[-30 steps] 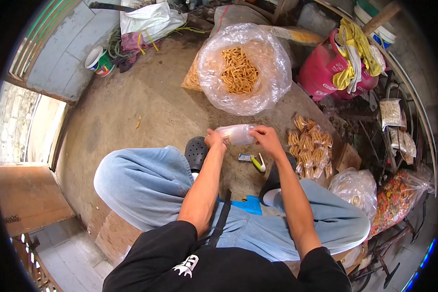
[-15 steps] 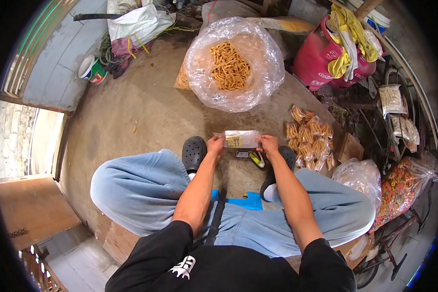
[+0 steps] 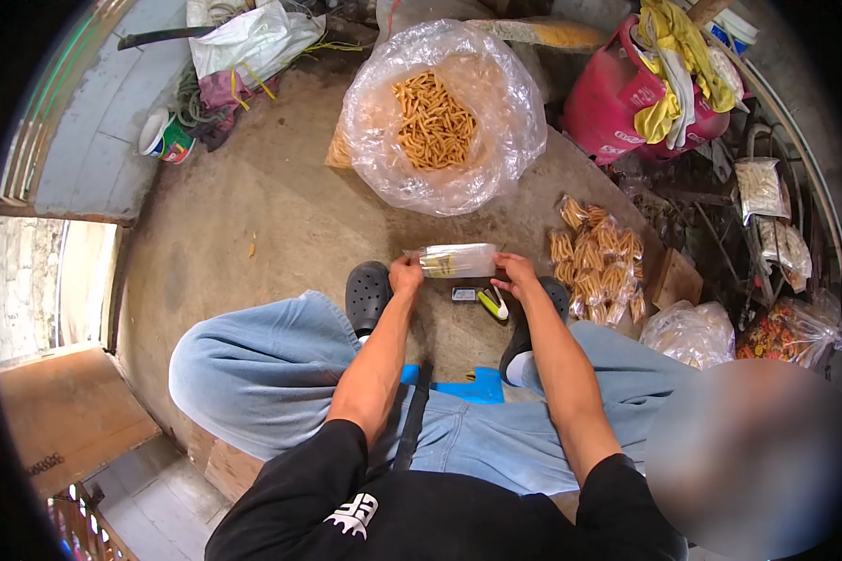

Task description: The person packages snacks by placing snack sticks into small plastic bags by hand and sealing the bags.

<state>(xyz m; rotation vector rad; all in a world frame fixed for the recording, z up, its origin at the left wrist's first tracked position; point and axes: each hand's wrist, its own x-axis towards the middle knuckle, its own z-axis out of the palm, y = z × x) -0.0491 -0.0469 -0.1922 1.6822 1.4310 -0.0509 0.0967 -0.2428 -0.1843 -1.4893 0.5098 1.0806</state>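
Observation:
A flat, clear plastic bag pack (image 3: 458,261) with yellow print near its left end is stretched level between my hands. My left hand (image 3: 404,276) pinches the left end. At the right end, my right hand (image 3: 515,273) grips the edge between fingers and thumb, the thumb set a little apart. Just below the pack, on the floor, lie a green stapler (image 3: 493,302) and a small dark-and-white box (image 3: 464,294). Beyond my hands stands a large clear bag (image 3: 505,140) with its mouth spread around brown stick snacks (image 3: 434,122).
Several small filled snack packets (image 3: 597,262) lie in a heap right of my right hand. Pink gas cylinders (image 3: 603,103) draped with cloths stand behind. A white-and-green bucket (image 3: 166,137) sits far left. My dark clogs (image 3: 369,297) flank the work area. A blurred patch covers the lower right.
The view has shifted slightly. Both hands still hold the plastic pack, now a little higher and further left; my right fingers look more spread. The blurred patch has appeared at lower right.

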